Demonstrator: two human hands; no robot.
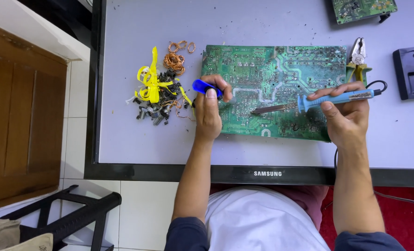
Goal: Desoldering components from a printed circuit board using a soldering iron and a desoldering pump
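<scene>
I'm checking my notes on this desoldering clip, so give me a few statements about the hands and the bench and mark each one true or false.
1. The right hand holds a blue-handled soldering iron. True.
2. The iron's tip rests on the green circuit board. True.
3. The left hand is empty. False: it holds a blue-handled tool at the board's left edge.
4. The pile of removed components lies right of the board. False: it lies left.
5. Pliers lie by the board's upper right corner. True.
</scene>
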